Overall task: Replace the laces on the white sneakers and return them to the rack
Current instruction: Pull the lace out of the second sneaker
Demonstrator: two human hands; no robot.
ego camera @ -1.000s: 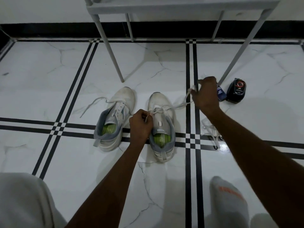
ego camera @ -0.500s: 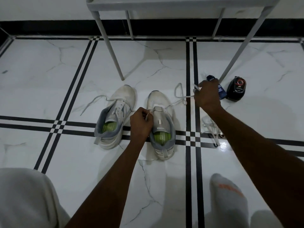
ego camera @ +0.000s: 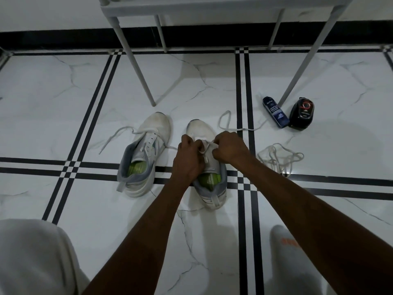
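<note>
White flat lace (ego camera: 207,146) sat pinched in the grip of both the left hand (ego camera: 189,155) and right hand (ego camera: 228,149), directly over the tongue of the right-side white mesh sneaker (ego camera: 209,167) on the marble floor (ego camera: 63,103), apparently for threading; its loose end trailed beyond the right grip.

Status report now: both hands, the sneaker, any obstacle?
Left hand and right hand pinching the lace over the right sneaker. Left sneaker laced, ends loose. Loose lace pile beside; nothing blocking.
</note>
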